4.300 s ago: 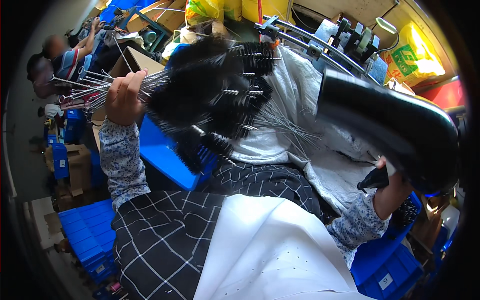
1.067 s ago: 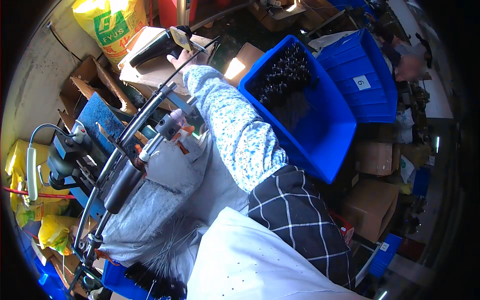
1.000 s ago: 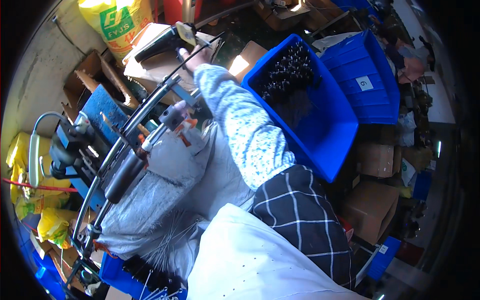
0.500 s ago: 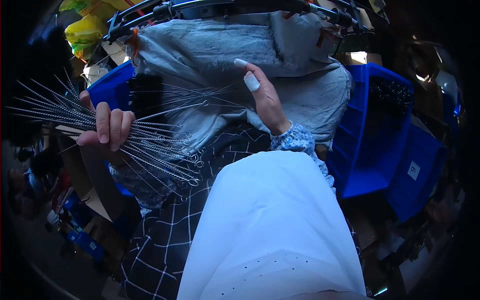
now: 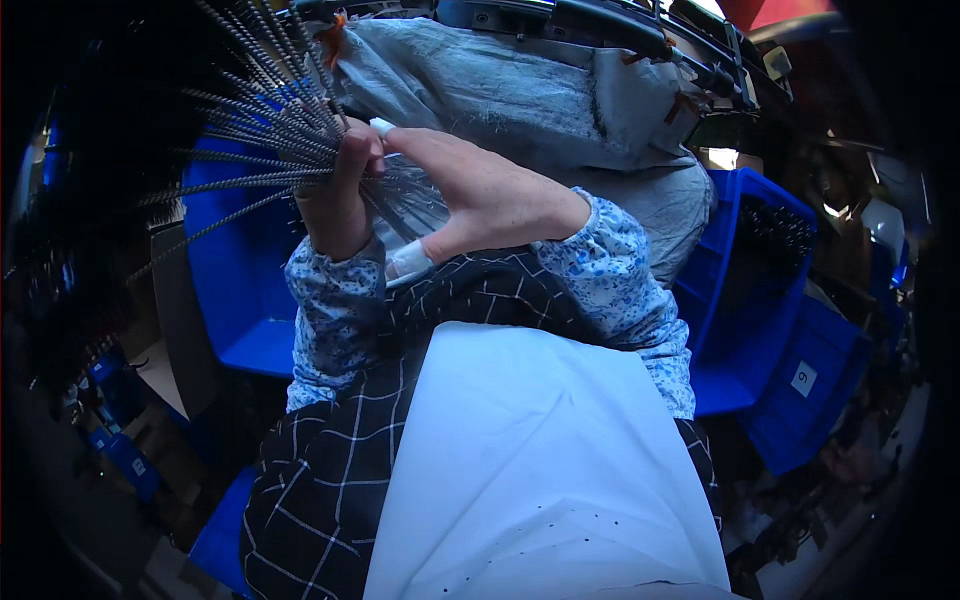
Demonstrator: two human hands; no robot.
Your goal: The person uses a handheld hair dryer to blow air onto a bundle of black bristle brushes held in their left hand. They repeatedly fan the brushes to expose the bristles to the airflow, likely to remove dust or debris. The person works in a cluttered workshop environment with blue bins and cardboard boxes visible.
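Observation:
My left hand point(image 5: 345, 195) is closed around a bundle of twisted-wire brushes point(image 5: 265, 125). Their grey stems fan out up and to the left, towards a black mass of bristles point(image 5: 90, 190) that is hard to make out in the dark. On the other side of that fist, the looped wire ends point(image 5: 405, 200) poke out towards my right hand point(image 5: 500, 200). That hand is cupped around those ends, thumb and forefinger spread apart, with white coverings on both tips. Its other fingers are mostly hidden.
A grey cloth point(image 5: 500, 90) drapes over the work surface below a dark metal frame point(image 5: 610, 30). Blue bins stand at left point(image 5: 235, 290) and right point(image 5: 735, 370); black-bristled brushes point(image 5: 775, 230) lie in the right one. A white apron point(image 5: 540, 440) covers my lap over checked fabric point(image 5: 320, 490).
My left hand has moved right and up, turning the bundle so its stems point more upward. My right hand has come left to the looped ends. Loose wires on the cloth no longer show there.

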